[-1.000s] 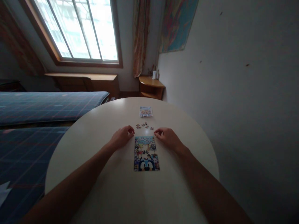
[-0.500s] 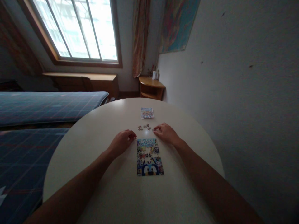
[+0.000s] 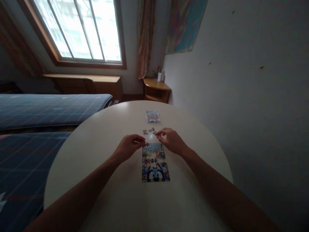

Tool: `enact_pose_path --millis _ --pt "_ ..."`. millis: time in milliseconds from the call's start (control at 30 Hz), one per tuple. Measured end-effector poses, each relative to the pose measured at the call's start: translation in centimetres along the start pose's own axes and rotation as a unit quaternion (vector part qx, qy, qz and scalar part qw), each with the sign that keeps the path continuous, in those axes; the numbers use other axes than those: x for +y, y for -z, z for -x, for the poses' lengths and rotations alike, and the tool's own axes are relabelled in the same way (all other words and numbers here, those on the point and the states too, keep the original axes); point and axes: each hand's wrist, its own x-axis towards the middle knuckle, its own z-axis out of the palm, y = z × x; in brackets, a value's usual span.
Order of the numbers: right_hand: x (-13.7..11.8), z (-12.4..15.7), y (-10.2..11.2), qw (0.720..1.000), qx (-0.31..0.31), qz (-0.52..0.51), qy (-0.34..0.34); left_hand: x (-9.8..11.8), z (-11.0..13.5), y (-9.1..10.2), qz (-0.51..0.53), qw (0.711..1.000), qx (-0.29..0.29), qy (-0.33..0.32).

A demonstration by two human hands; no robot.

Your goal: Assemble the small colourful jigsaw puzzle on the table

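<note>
A jigsaw puzzle (image 3: 156,175) lies in front of me, a blue dog face at its near end and lettering at its far end. Gaps show in its middle, with small pieces around them. My left hand (image 3: 131,145) is closed, pinching a small puzzle piece (image 3: 147,144) over the puzzle's far left corner. Beyond the puzzle lie several loose pieces (image 3: 145,131). My right hand (image 3: 172,139) reaches over from the right, its fingertips beside another cluster of loose pieces (image 3: 152,130). Its thumb and index finger are apart, and I see nothing between them.
All of this is on a round white table (image 3: 96,180). A small printed packet (image 3: 152,116) lies farther back. Beds with plaid covers (image 3: 48,109) stand to the left, a wall (image 3: 229,106) to the right, and a corner shelf (image 3: 156,85) behind.
My left hand has moved right, bringing a piece over the puzzle's top edge. My right fingertips have shifted slightly left towards the loose pieces, and the thumb has opened away.
</note>
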Motion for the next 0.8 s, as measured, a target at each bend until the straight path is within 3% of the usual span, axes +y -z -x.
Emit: enact_pose_path --millis 167,400,633,800 --pt "-2.1 2.3 -0.1 0.993 -0.029 -0.113 0.008 0.7 0.7 -0.7 0.019 1.0 -0.018 0.01" --pt "-1.9 4.2 -0.9 0.969 -0.073 -0.237 -0.018 1.1 1.6 -1.5 0.044 0.998 -0.043 0.005" --pt "-1.0 4.6 -0.2 0.969 -0.087 -0.232 -0.009 1.1 1.8 -2.1 0.054 0.996 -0.075 0.003" --pt "-0.4 4.3 -0.6 0.978 -0.077 -0.191 -0.021 0.6 1.7 -2.0 -0.04 0.996 -0.062 -0.04"
